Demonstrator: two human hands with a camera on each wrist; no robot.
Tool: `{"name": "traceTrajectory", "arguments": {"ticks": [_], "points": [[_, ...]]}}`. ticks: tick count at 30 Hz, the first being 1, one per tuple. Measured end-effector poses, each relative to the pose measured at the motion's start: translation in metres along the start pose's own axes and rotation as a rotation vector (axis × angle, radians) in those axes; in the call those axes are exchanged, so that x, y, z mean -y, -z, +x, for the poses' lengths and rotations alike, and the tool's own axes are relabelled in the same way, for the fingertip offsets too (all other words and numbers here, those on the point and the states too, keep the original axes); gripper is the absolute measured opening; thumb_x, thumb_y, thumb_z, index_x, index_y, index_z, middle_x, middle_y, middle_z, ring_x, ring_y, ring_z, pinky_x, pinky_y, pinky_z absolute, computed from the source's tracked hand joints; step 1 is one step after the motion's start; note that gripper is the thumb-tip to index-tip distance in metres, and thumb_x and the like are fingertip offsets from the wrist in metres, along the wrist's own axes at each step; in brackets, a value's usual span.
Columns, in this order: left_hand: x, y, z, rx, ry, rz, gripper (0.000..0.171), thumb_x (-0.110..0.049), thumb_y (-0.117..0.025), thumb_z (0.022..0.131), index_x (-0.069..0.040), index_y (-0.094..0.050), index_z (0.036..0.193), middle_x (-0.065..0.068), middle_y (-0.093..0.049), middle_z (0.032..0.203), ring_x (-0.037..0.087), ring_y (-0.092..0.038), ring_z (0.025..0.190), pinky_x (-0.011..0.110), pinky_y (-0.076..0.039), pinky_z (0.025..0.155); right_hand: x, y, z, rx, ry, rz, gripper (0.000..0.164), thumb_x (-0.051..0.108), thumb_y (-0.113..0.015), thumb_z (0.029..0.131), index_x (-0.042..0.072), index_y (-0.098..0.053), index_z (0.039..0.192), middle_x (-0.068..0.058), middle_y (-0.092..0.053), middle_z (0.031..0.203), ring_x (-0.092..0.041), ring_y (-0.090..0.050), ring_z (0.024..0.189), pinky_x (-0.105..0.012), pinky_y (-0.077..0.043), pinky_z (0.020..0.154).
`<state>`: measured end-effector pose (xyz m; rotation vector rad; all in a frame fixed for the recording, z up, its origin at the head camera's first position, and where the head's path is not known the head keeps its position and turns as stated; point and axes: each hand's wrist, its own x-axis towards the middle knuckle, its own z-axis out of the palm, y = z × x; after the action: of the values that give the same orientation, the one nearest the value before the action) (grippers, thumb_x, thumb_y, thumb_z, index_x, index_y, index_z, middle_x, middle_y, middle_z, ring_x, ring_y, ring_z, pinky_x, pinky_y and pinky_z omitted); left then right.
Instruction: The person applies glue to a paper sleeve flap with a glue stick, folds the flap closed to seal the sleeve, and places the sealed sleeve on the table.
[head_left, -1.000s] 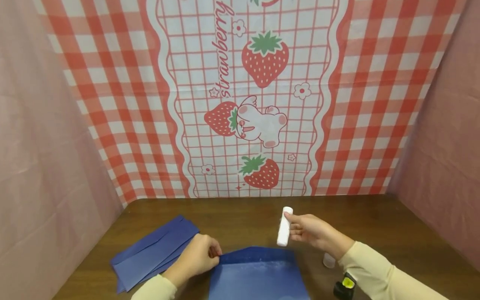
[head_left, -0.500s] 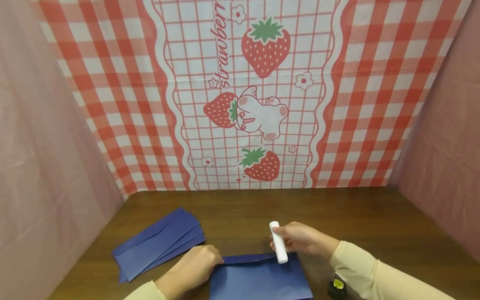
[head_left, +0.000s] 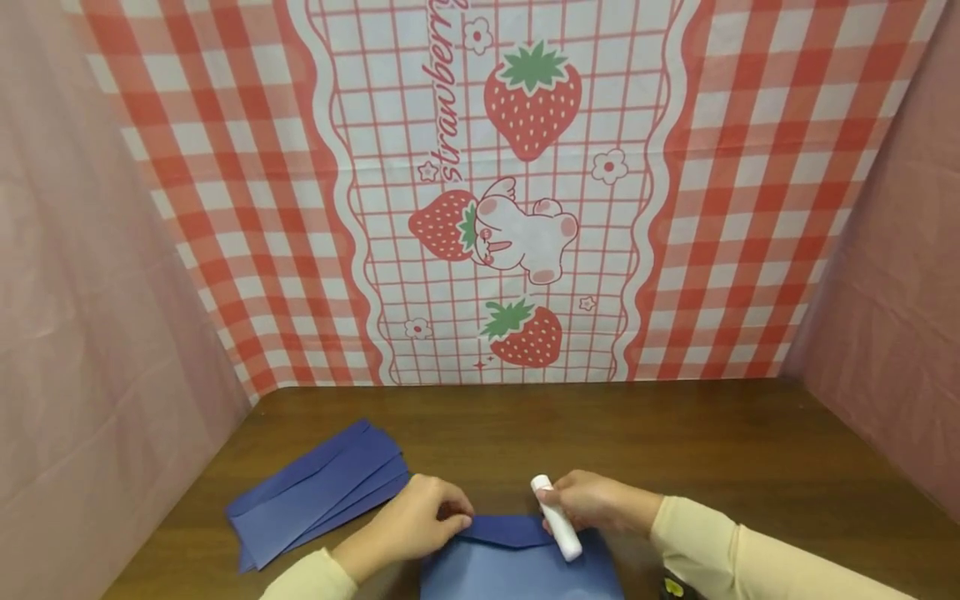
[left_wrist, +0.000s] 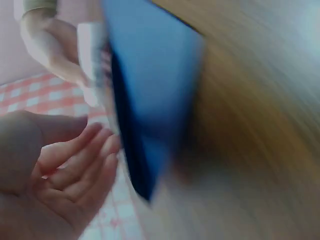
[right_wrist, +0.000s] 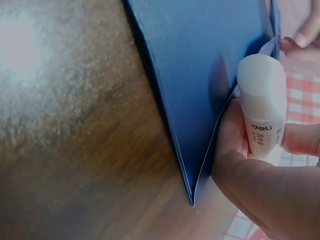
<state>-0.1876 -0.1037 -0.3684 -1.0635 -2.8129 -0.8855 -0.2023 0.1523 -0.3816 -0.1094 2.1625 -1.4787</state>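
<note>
A blue paper envelope (head_left: pixel 517 577) lies at the front middle of the table, its dark flap (head_left: pixel 504 530) folded toward me over the body. My left hand (head_left: pixel 420 517) is at the flap's left end, fingertips right at the fold. The left wrist view shows that hand's (left_wrist: pixel 65 175) thumb and fingers apart beside the blurred envelope (left_wrist: pixel 155 65). With my right hand (head_left: pixel 603 502) I grip a white glue stick (head_left: pixel 557 523), tilted over the flap's right end. Lettering reading "deli" shows on the glue stick (right_wrist: pixel 262 100) in the right wrist view, and my fingers lie along the fold.
To the left, several blue envelopes (head_left: pixel 315 500) lie fanned on the brown wooden table (head_left: pixel 675 425). Beneath my right sleeve (head_left: pixel 720 542) a black item with a yellow patch (head_left: pixel 673 587) partly shows. Behind the table hangs a red-and-white checked strawberry cloth (head_left: pixel 487 250).
The flap, raised earlier, now lies folded toward me. My right hand has come down and left onto it with the glue stick. My left hand has shifted right along the fold, its fingers loosening.
</note>
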Motion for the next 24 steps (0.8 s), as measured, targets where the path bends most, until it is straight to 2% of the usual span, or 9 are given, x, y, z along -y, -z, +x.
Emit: {"name": "traceTrajectory", "arguments": {"ticks": [3, 6, 8, 13, 15, 20, 24], "points": [[-0.009, -0.005, 0.014, 0.034, 0.116, -0.179, 0.008, -0.012, -0.071, 0.083, -0.006, -0.074, 0.079, 0.002, -0.07, 0.066, -0.003, -0.053, 0.058, 0.015, -0.044, 0.054, 0.004, -0.002, 0.002, -0.011, -0.011, -0.039, 0.032, 0.013, -0.046, 0.1, -0.018, -0.053, 0.108, -0.009, -0.058, 0.082, -0.016, -0.062, 0.074, -0.03, -0.055, 0.07], [-0.014, -0.014, 0.025, 0.042, 0.221, -0.269, 0.01, -0.009, -0.071, 0.081, -0.004, -0.073, 0.073, 0.007, -0.068, 0.059, 0.001, -0.053, 0.051, 0.016, -0.042, 0.049, 0.005, -0.004, 0.004, -0.021, -0.019, -0.046, 0.032, 0.013, -0.046, 0.1, -0.017, -0.053, 0.108, -0.01, -0.059, 0.081, -0.016, -0.062, 0.073, -0.029, -0.055, 0.069], [-0.014, -0.021, 0.028, 0.047, 0.268, -0.31, 0.011, -0.005, -0.07, 0.08, -0.002, -0.073, 0.07, 0.01, -0.068, 0.059, 0.004, -0.056, 0.049, 0.017, -0.044, 0.046, 0.003, -0.004, 0.004, -0.02, -0.012, -0.036, 0.032, 0.012, -0.046, 0.1, -0.017, -0.053, 0.108, -0.01, -0.059, 0.082, -0.016, -0.062, 0.074, -0.029, -0.055, 0.069], [-0.008, -0.039, 0.026, -0.001, 0.313, -0.37, 0.013, 0.0, -0.068, 0.078, 0.0, -0.072, 0.066, 0.012, -0.07, 0.059, 0.002, -0.055, 0.046, 0.015, -0.045, 0.045, -0.006, -0.004, 0.002, 0.018, 0.036, 0.021, 0.032, 0.013, -0.047, 0.1, -0.018, -0.051, 0.109, -0.008, -0.057, 0.084, -0.015, -0.062, 0.076, -0.029, -0.056, 0.072], [-0.008, -0.044, 0.026, -0.028, 0.335, -0.376, 0.013, 0.0, -0.067, 0.077, -0.001, -0.072, 0.065, 0.01, -0.069, 0.059, 0.0, -0.054, 0.046, 0.015, -0.044, 0.046, -0.005, -0.001, 0.001, 0.042, 0.03, 0.044, 0.032, 0.013, -0.047, 0.1, -0.018, -0.051, 0.109, -0.008, -0.058, 0.086, -0.015, -0.062, 0.078, -0.029, -0.055, 0.073], [-0.012, -0.047, 0.03, -0.041, 0.383, -0.37, 0.014, 0.001, -0.066, 0.076, -0.002, -0.071, 0.063, 0.005, -0.068, 0.057, 0.002, -0.052, 0.047, 0.016, -0.044, 0.046, 0.012, 0.0, 0.005, 0.079, 0.011, 0.095, 0.033, 0.015, -0.047, 0.1, -0.017, -0.054, 0.109, -0.007, -0.061, 0.086, -0.013, -0.062, 0.078, -0.029, -0.054, 0.073], [-0.011, -0.051, 0.03, -0.063, 0.364, -0.377, 0.014, 0.0, -0.067, 0.077, -0.002, -0.071, 0.064, 0.006, -0.068, 0.057, 0.001, -0.052, 0.047, 0.016, -0.043, 0.046, 0.02, -0.013, 0.013, 0.081, 0.015, 0.101, 0.031, 0.013, -0.047, 0.099, -0.016, -0.056, 0.105, -0.006, -0.062, 0.08, -0.013, -0.063, 0.074, -0.029, -0.054, 0.072]]}}
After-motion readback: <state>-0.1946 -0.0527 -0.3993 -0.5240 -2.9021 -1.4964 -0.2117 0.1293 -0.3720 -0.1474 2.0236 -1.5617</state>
